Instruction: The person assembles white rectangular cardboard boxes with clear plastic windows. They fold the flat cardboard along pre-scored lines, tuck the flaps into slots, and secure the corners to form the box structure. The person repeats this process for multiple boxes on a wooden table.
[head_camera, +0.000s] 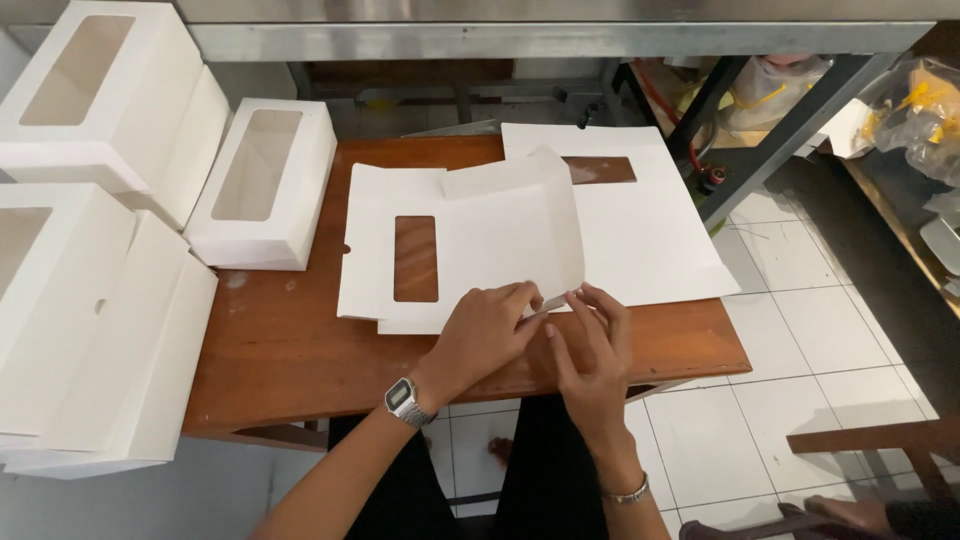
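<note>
A flat box sheet with a window hole lies in the middle of the surface. Part of it is folded up. A second flat sheet lies under it and sticks out to the right. The left hand and the right hand meet at the sheet's near edge. A folded box sits at the surface's left back corner. More folded boxes are stacked further left, off the surface.
</note>
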